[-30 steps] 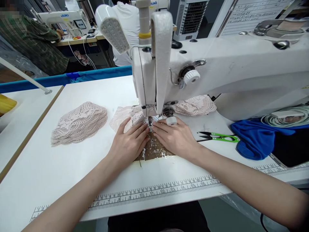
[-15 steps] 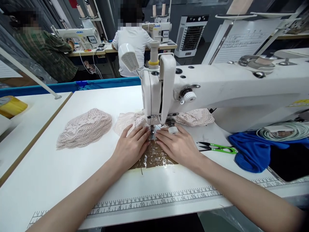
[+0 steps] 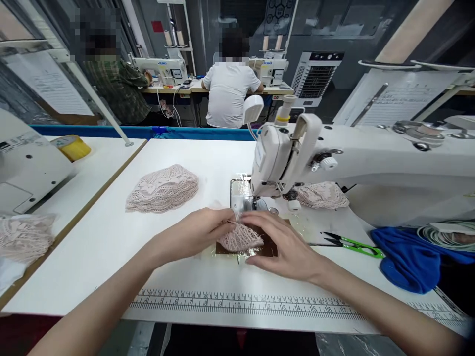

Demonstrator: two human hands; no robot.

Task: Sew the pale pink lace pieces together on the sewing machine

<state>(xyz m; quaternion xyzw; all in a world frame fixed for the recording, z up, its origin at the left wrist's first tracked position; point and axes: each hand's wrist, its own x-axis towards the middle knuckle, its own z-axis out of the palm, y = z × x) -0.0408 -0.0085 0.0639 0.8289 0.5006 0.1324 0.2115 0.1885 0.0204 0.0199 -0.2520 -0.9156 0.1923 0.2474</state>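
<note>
tabletop [image 3: 211, 158] bright | wall [image 3: 210, 37] dim | metal plate [image 3: 240, 191] glare | right fingertips [image 3: 249, 216] blurred

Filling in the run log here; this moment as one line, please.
left hand: pinching lace | right hand: open at lace, contact unclear | lace stack: at left | snips: at right

A grey wall [image 3: 208, 24] with a small red square [image 3: 157, 26] closes off the back, and a portable air cooler [image 3: 317, 76] stands to the right. In front of the wall, a pale-topped sewing bench [image 3: 196, 87] carries two white industrial sewing machines [image 3: 159, 68]. Nearer, blue cloth [image 3: 208, 133] borders the far edge of a brightly lit white worktable [image 3: 218, 153].
</note>
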